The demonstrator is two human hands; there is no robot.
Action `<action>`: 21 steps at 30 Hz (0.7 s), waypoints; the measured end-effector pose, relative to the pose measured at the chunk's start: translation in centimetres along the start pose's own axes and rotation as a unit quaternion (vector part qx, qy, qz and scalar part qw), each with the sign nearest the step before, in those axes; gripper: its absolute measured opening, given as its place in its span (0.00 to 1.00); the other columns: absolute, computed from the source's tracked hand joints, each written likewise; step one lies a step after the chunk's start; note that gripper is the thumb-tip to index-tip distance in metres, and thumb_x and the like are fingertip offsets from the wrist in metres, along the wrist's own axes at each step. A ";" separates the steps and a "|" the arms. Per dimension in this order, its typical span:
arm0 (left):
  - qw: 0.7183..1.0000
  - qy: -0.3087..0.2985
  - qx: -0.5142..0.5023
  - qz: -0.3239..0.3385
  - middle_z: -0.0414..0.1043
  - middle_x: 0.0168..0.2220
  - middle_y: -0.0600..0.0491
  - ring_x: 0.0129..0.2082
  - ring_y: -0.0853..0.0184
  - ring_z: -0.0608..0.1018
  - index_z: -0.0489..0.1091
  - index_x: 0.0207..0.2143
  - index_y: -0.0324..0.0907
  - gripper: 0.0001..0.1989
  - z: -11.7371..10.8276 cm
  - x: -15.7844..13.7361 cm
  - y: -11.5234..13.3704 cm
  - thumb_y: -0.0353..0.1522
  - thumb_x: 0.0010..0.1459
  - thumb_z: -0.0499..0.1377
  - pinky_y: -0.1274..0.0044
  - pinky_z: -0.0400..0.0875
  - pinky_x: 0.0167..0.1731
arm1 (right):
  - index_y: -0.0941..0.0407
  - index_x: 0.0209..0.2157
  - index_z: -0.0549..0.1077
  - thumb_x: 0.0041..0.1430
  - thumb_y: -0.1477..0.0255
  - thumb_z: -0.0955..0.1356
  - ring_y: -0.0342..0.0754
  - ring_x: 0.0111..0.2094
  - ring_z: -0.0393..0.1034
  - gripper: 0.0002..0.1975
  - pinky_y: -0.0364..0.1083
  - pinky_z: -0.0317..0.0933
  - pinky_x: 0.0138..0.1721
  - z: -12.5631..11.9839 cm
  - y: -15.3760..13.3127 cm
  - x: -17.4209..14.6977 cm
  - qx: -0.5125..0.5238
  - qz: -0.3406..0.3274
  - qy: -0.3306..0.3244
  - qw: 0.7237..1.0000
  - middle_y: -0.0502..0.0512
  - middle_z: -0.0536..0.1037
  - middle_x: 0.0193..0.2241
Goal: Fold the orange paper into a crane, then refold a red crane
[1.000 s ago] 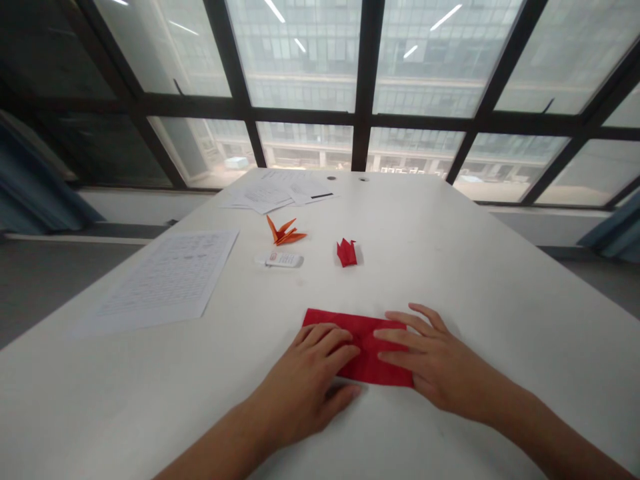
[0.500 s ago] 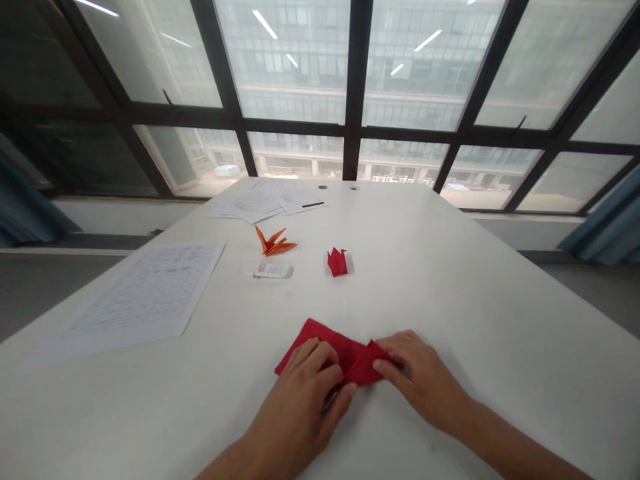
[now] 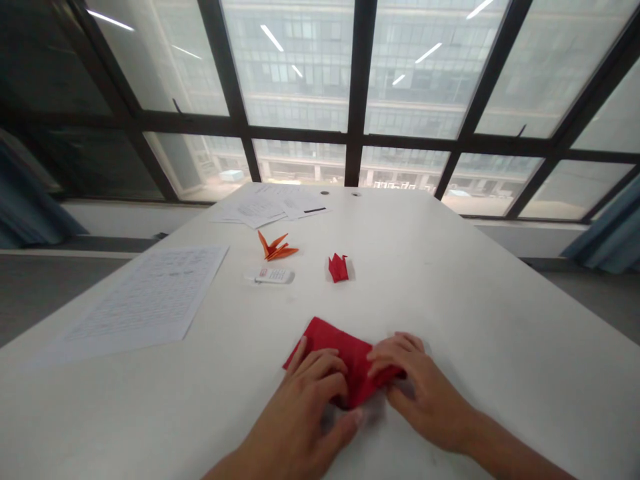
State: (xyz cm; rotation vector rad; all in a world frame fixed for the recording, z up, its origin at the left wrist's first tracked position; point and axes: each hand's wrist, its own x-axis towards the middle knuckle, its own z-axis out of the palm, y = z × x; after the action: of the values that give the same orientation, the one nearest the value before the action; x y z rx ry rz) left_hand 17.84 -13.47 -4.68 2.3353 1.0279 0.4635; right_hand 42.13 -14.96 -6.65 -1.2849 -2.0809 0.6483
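A sheet of folded red paper (image 3: 336, 337) lies on the white table in front of me, slightly askew. My left hand (image 3: 315, 393) holds down its left and lower part with bent fingers, the thumb sticking out to the right, off the sheet. At the right end, my right hand (image 3: 417, 383) grips the paper, fingers over its top and thumb below. The fold under those fingers is mostly hidden. Beyond the hands stands a small red origami crane (image 3: 339, 268). An orange origami crane (image 3: 276, 248) sits farther left, behind a small white tube with printed labelling (image 3: 273, 275).
A printed sheet (image 3: 145, 300) covers part of the left side of the white table (image 3: 490, 347). More papers (image 3: 260, 205) overlap near the far end, where two round holes show. Large dark-framed windows (image 3: 355, 67) rise behind the table, with blue curtains (image 3: 30, 207) at both sides.
My right fingers have moved over the top of the paper's right end, covering the flap that showed before. My left thumb has come off the paper's lower edge. The view has tipped slightly.
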 end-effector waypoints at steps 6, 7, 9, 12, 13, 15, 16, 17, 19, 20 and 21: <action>0.998 0.021 0.053 0.002 0.76 0.51 0.50 0.61 0.50 0.72 0.72 0.43 0.46 0.09 0.7 -0.1 -0.3 0.34 0.60 0.65 0.44 0.44 0.69 | 0.48 0.43 0.75 0.56 0.81 0.68 0.52 0.56 0.72 0.16 0.64 0.36 0.69 -0.7 -0.5 -0.2 -0.053 -0.069 -0.065 0.994 0.47 0.83 0.46; 0.998 0.027 0.059 0.004 0.76 0.50 0.50 0.61 0.50 0.73 0.72 0.44 0.46 0.10 0.9 0.0 -0.4 0.33 0.60 0.65 0.44 0.45 0.69 | 0.48 0.44 0.75 0.60 0.79 0.68 0.50 0.54 0.73 0.14 0.63 0.37 0.69 -0.5 -0.5 -0.3 -0.057 -0.072 -0.060 0.994 0.47 0.83 0.46; 0.997 0.038 0.070 0.005 0.77 0.48 0.51 0.59 0.51 0.74 0.73 0.44 0.47 0.08 1.1 0.0 -0.6 0.32 0.61 0.64 0.44 0.45 0.69 | 0.48 0.45 0.74 0.66 0.75 0.67 0.48 0.48 0.76 0.09 0.62 0.42 0.68 0.0 -0.3 -0.3 -0.059 -0.074 -0.036 0.995 0.48 0.83 0.44; 0.996 0.050 0.077 0.004 0.79 0.45 0.53 0.58 0.55 0.76 0.75 0.39 0.47 0.04 1.3 0.1 -0.8 0.31 0.66 0.60 0.47 0.46 0.69 | 0.50 0.43 0.75 0.68 0.72 0.67 0.50 0.43 0.76 0.05 0.60 0.55 0.62 0.8 0.2 -0.1 -0.062 -0.041 0.025 0.997 0.50 0.83 0.39; 0.996 0.055 0.076 0.001 0.79 0.44 0.54 0.57 0.55 0.76 0.75 0.38 0.46 0.06 1.3 0.1 -0.8 0.31 0.67 0.59 0.47 0.46 0.69 | 0.51 0.43 0.76 0.68 0.71 0.67 0.52 0.43 0.75 0.05 0.59 0.59 0.58 1.0 0.3 0.0 -0.063 -0.015 0.045 0.997 0.52 0.83 0.39; 0.995 0.064 0.076 -0.005 0.80 0.42 0.54 0.57 0.57 0.76 0.75 0.36 0.46 0.08 1.3 0.2 -0.8 0.33 0.68 0.57 0.49 0.45 0.69 | 0.51 0.46 0.76 0.68 0.71 0.67 0.55 0.44 0.74 0.07 0.56 0.64 0.51 1.3 0.4 0.3 -0.061 0.046 0.067 0.995 0.54 0.82 0.38; 0.995 0.068 0.077 -0.009 0.80 0.42 0.54 0.56 0.57 0.77 0.75 0.36 0.45 0.09 1.3 0.3 -0.8 0.33 0.69 0.56 0.50 0.46 0.69 | 0.52 0.48 0.75 0.67 0.71 0.67 0.55 0.44 0.73 0.09 0.56 0.65 0.49 1.3 0.4 0.4 -0.061 0.072 0.068 0.993 0.53 0.82 0.36; 0.994 0.074 0.079 -0.014 0.80 0.42 0.55 0.54 0.58 0.77 0.75 0.36 0.45 0.08 1.3 0.3 -0.7 0.33 0.69 0.56 0.51 0.48 0.69 | 0.52 0.49 0.75 0.67 0.71 0.67 0.55 0.43 0.73 0.10 0.55 0.65 0.47 1.4 0.4 0.6 -0.063 0.091 0.066 0.992 0.53 0.81 0.33; 0.992 0.088 0.083 -0.024 0.80 0.44 0.54 0.50 0.59 0.78 0.74 0.43 0.45 0.06 1.4 0.5 -0.7 0.32 0.68 0.57 0.53 0.53 0.66 | 0.52 0.50 0.74 0.67 0.73 0.67 0.55 0.39 0.73 0.11 0.55 0.63 0.47 1.4 0.2 0.9 -0.074 0.106 0.058 0.990 0.51 0.80 0.29; 0.991 0.096 0.087 -0.027 0.80 0.46 0.53 0.49 0.60 0.77 0.73 0.49 0.45 0.09 1.5 0.5 -0.6 0.31 0.68 0.57 0.54 0.55 0.65 | 0.52 0.50 0.74 0.66 0.74 0.67 0.54 0.38 0.73 0.11 0.56 0.63 0.48 1.5 0.1 1.0 -0.082 0.108 0.056 0.989 0.50 0.79 0.29; 0.990 0.100 0.091 -0.027 0.79 0.47 0.53 0.49 0.60 0.77 0.70 0.55 0.45 0.14 1.5 0.6 -0.6 0.30 0.68 0.57 0.55 0.56 0.64 | 0.52 0.50 0.74 0.66 0.74 0.67 0.54 0.38 0.73 0.12 0.56 0.62 0.48 1.5 0.1 1.0 -0.091 0.105 0.056 0.989 0.50 0.80 0.30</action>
State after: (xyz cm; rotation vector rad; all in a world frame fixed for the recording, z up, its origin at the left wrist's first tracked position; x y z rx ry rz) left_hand 18.62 -13.21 -6.23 2.4507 1.2714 0.6164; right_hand 40.77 -14.14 -7.52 -1.6202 -1.9653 0.4709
